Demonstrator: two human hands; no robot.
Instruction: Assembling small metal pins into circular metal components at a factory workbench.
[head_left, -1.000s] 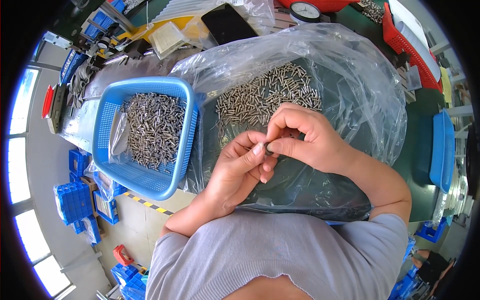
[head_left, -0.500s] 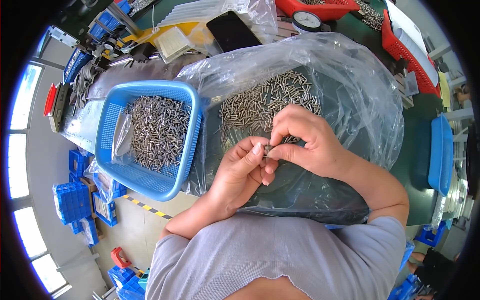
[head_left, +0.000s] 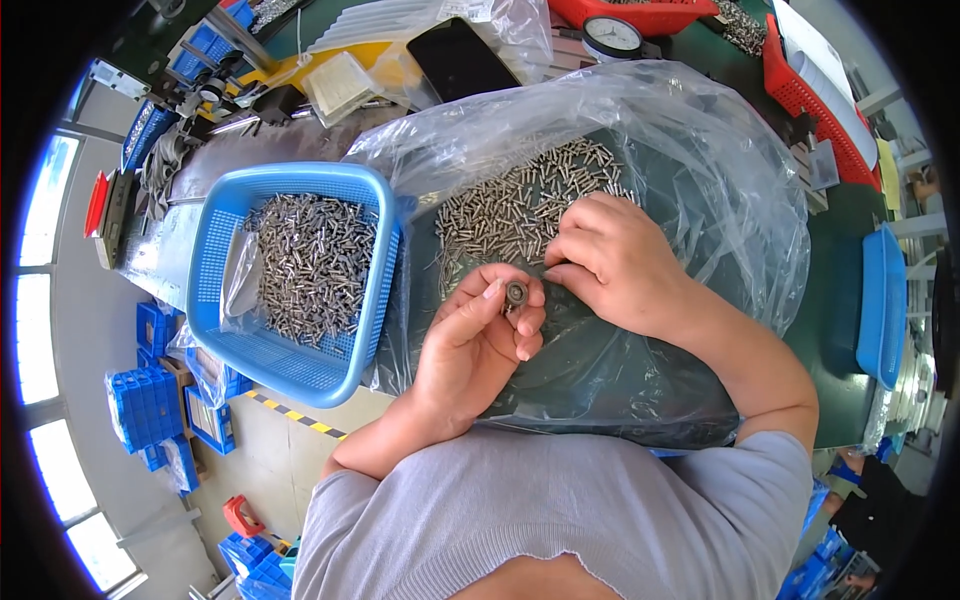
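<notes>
Between the thumb and fingers of my left hand [head_left: 470, 340] is a small round metal part [head_left: 516, 293], with its ringed end face turned up. My right hand [head_left: 620, 265] is closed in a pinch just right of it, apart from the left hand. Whatever its fingertips hold, if anything, is hidden. Beyond both hands, a spread of small metal pins [head_left: 500, 220] lies on a clear plastic bag [head_left: 690, 120]. To the left stands a blue basket [head_left: 375, 310] with many similar pins [head_left: 315, 265] and a piece of clear plastic inside.
At the back lie a black phone [head_left: 462, 60], a dial gauge [head_left: 612, 36] and a red tray [head_left: 640, 14]. A red basket [head_left: 815, 110] with papers stands back right, a blue tray [head_left: 880, 305] at the right edge. Metal fixtures [head_left: 215, 90] occupy the back left.
My right hand has drawn away from the left, moving slightly up and right. The round metal part now shows in my left fingers, where the hands met before.
</notes>
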